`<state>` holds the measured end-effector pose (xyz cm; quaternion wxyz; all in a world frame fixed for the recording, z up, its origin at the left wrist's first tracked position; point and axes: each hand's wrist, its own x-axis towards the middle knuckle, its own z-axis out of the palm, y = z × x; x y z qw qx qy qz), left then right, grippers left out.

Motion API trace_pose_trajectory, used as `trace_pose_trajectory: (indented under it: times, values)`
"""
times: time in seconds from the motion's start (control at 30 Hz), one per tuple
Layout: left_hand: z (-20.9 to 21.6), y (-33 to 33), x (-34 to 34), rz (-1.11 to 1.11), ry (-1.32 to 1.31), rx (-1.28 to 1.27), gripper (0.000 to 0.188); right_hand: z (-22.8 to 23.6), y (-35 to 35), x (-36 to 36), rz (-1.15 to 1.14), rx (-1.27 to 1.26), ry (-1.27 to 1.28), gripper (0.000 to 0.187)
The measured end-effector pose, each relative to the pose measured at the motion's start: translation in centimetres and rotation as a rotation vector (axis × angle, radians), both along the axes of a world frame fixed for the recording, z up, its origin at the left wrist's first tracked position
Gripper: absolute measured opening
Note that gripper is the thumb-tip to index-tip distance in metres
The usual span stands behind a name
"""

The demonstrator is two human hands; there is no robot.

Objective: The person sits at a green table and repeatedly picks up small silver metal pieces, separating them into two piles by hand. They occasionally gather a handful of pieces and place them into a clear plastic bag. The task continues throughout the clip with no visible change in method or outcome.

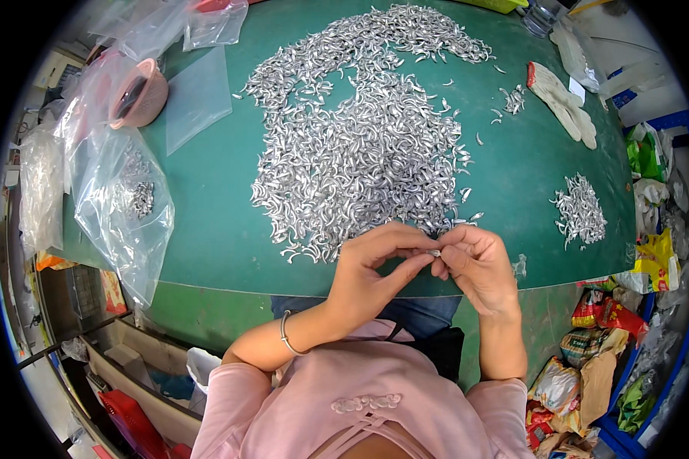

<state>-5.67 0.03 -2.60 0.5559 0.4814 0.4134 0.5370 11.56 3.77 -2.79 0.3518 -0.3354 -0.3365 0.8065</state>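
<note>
While a broad green table (207, 229) fills most of the view, a wide heap of small curved silvery pieces (352, 153) covers its middle, running down close to the near edge where the person works. To the left a clear plastic bag (122, 256) hangs partly over the edge, with more small pieces visible inside it. The left hand (360, 269) and right hand (482, 269) meet just past the lower side of the heap, each pinching with thumb and forefinger on one small piece between them; the other fingers are loosely curled. A pale work glove (560, 103) lies flat at the far right, and nearer on that side sits a small separate pile (580, 212), well apart from the heap. Smallest is the held piece (435, 253), mostly hidden by the fingertips, so its exact form cannot be told. The step in hand looks like close fingertip work on a single piece; the next move probably calls for a light, steady pinch by one hand as the other loosens its hold.
</note>
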Motion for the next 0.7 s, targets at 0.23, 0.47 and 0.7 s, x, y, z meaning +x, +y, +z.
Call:
trace_pose_trajectory:
  times: [0.23, 0.47, 0.7]
  values:
    - [-0.1, -0.1, 0.2, 0.012, -0.089, -0.027, 0.018, 0.4, -0.7, 0.1, -0.018, 0.058, -0.052, 0.015]
    - [0.1, -0.3, 0.7, 0.008, -0.198, -0.041, 0.015, 1.0, -1.5, 0.1, -0.076, 0.141, -0.14, 0.014]
    - [1.0, -0.6, 0.9, -0.007, -0.198, 0.034, 0.015, 2.0, -2.4, -0.5, -0.218, 0.434, -0.174, 0.014]
